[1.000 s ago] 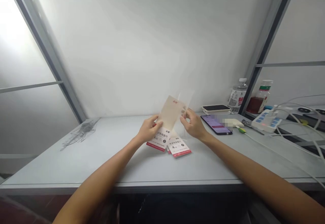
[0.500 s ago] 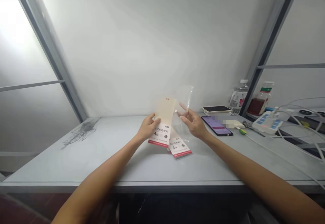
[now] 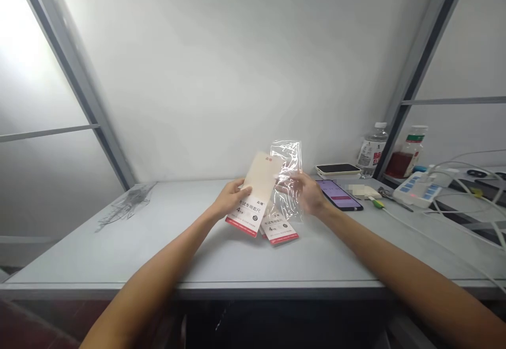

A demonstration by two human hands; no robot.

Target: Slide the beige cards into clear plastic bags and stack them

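My left hand (image 3: 230, 200) is closed on a cream and white ruler-set card (image 3: 256, 188) with a red bottom strip, thumb on its front. The card tilts, its top leaning right. My right hand (image 3: 310, 193) pinches a clear plastic sleeve (image 3: 288, 154), which shines and stands just right of the card. I see nothing inside the sleeve. Below, another ruler-set card (image 3: 281, 230) lies on the table, partly covered by the held card and the sleeve. A red corner beside it hints at one more card underneath.
On the grey table (image 3: 177, 254), a phone with a purple screen (image 3: 340, 196) lies right of my right hand, a dark phone (image 3: 338, 169) behind it. A power strip (image 3: 417, 188), cables and two bottles (image 3: 372, 151) stand at the right. Crumpled dark netting (image 3: 128, 204) lies left.
The sleeve has turned to face me more flatly. My right fingers have closed on it from a more spread pose. The card in my left hand has tilted further right.
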